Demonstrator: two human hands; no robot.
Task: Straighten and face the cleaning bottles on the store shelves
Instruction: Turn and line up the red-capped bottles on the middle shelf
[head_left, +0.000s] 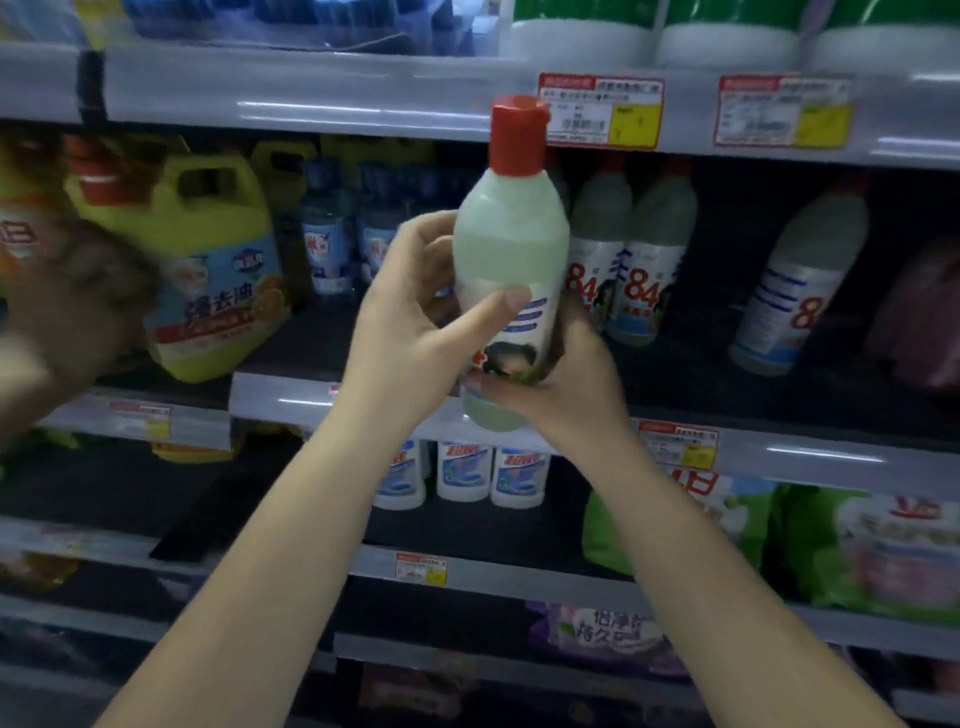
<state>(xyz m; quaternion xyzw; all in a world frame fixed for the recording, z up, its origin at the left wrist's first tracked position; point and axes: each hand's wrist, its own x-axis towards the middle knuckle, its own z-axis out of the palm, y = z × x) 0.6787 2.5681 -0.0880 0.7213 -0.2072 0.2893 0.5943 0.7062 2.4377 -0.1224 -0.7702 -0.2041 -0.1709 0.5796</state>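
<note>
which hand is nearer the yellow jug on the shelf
Left. The left hand grips the red-capped bottle on the side facing the yellow jug; the right hand holds the bottle's base, farther from the jug.

Held bottle (511, 244) pale green, red cap (519, 136); jug (208, 260) yellow; price tags (600, 110) red-yellow; lower pouches (675, 525) seemingly green.
</note>
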